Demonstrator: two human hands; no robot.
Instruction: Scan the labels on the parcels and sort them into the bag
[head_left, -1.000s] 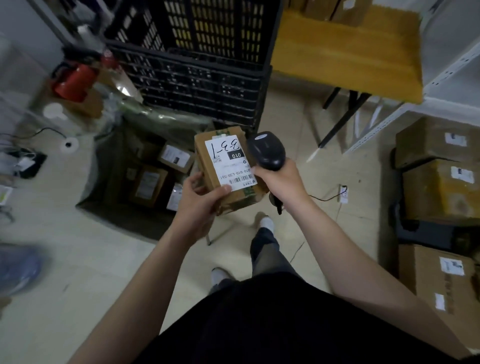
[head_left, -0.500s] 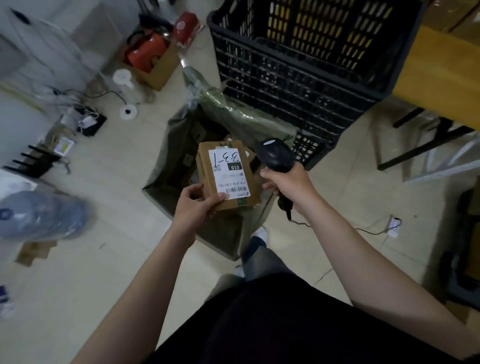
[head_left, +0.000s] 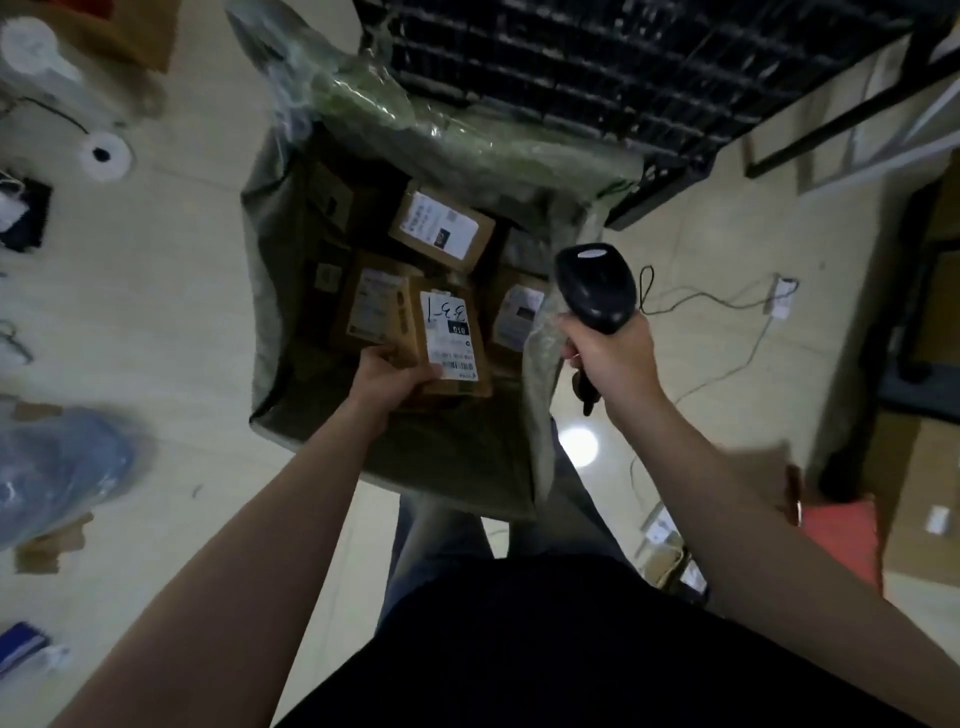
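The left hand (head_left: 395, 376) is clamped on the near end of a cardboard parcel (head_left: 457, 364). The thumb lies across the top by the lower corner of its label (head_left: 451, 335), and the fingers are curled underneath, out of sight. The label faces up, with handwriting at its far end and a barcode strip nearest the thumb. The parcel's long axis runs straight away from the wrist.

The parcel is held within the open mouth of the green bag (head_left: 441, 462), whose near wall lies just behind the knuckles. Beneath and around it are parcels already in the bag:
- a flat carton (head_left: 369, 306) just left of the fingers;
- a labelled box (head_left: 441, 223) beyond the far end;
- a third parcel (head_left: 514, 317) to the right.

I cannot tell whether the held parcel already touches the ones below it.

Further right, the right hand (head_left: 610, 353) is wrapped round the handle of a black barcode scanner (head_left: 595, 283). It sits over the bag's right rim, with the scanner head pointing forward and not at the label. Its cable (head_left: 717, 296) trails off across the floor. A black crate (head_left: 623, 62) stands past the bag.

With the parcel inside the bag's mouth and the scanner turned aside, this looks like the drop. The left hand alone has the parcel, so opening those fingers should lay it lengthwise on the carton below.
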